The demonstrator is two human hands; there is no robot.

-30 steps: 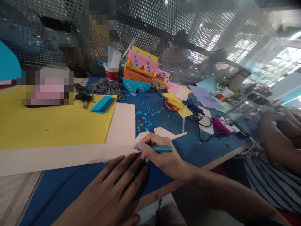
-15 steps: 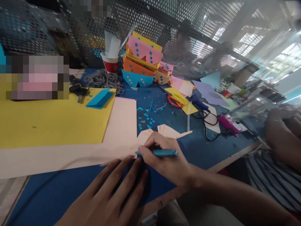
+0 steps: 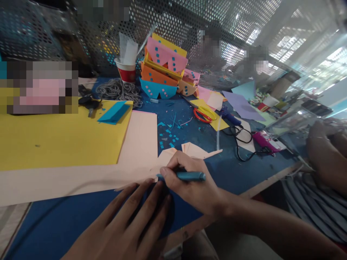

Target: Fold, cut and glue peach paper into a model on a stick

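Observation:
My right hand (image 3: 189, 180) grips a teal pen (image 3: 191, 176), its tip at the right end of a large pale peach sheet (image 3: 142, 139). Close by, my left hand (image 3: 130, 213) lies with fingers stretched and slightly apart, fingertips on the sheet's near edge. Behind my right hand sits a cut, folded peach paper piece (image 3: 193, 150), partly covered by that hand. A yellow sheet (image 3: 67, 141) rests on the peach one, bearing a folded blue paper strip (image 3: 114, 112). The exact spot under the pen tip is hard to make out.
Folded paper shapes (image 3: 162, 68) stack at the back beside a red-and-white cup (image 3: 127, 70) and grey cord (image 3: 119, 92). Scissors (image 3: 203, 115), a blue glue gun (image 3: 230, 117) with its black cable, and a magenta box (image 3: 267, 142) lie rightward. Another person's arm (image 3: 325, 151) is at far right.
Almost nothing differs. Both hands and the pen stay in nearly the same place, while the view has shifted very slightly.

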